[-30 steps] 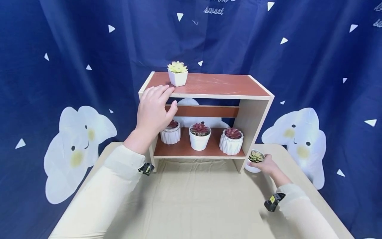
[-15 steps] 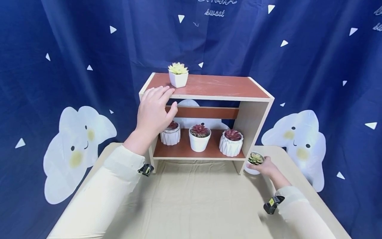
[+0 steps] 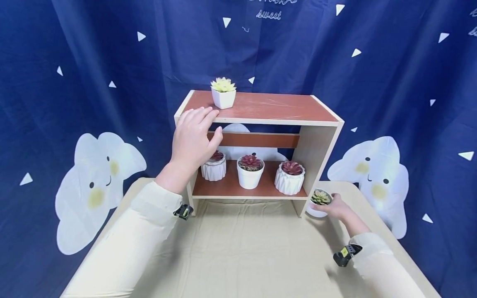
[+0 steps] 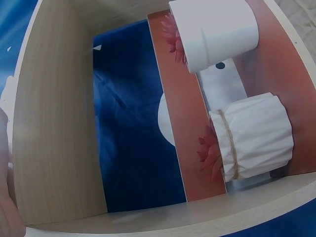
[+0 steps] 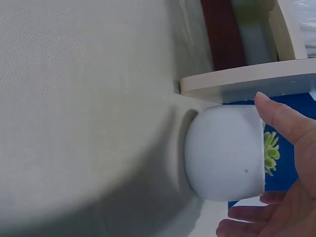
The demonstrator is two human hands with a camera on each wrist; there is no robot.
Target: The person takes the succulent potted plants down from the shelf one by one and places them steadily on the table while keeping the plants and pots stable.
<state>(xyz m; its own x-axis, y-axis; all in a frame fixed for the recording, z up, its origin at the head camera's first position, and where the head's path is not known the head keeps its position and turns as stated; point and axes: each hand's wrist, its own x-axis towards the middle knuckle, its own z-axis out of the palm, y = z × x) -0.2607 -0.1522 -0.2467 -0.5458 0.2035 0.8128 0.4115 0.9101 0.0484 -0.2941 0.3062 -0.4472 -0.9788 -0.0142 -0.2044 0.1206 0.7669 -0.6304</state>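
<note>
In the head view my left hand (image 3: 194, 138) lies against the top front edge of a small wooden shelf (image 3: 275, 107), its fingertips over the top board. Just behind them stands a yellow-green succulent in a white angular pot (image 3: 223, 99). My right hand (image 3: 338, 207) is at a green succulent in a round white pot (image 3: 316, 212), beside the shelf's right leg. In the right wrist view the thumb is at the pot's upper rim, the fingers along its opposite side; the pot (image 5: 224, 153) is upright on the table.
Red succulents in white pots line the lower board: a ribbed left pot (image 3: 214, 169), a smooth middle pot (image 3: 250, 176) and a ribbed right pot (image 3: 289, 180). A beige cloth (image 3: 246, 248) covers the table. Behind hangs a blue curtain (image 3: 112, 54) with cloud shapes.
Almost nothing differs. The right wrist has shifted slightly to the right while the hand stays at the round pot; the left hand keeps its place on the shelf.
</note>
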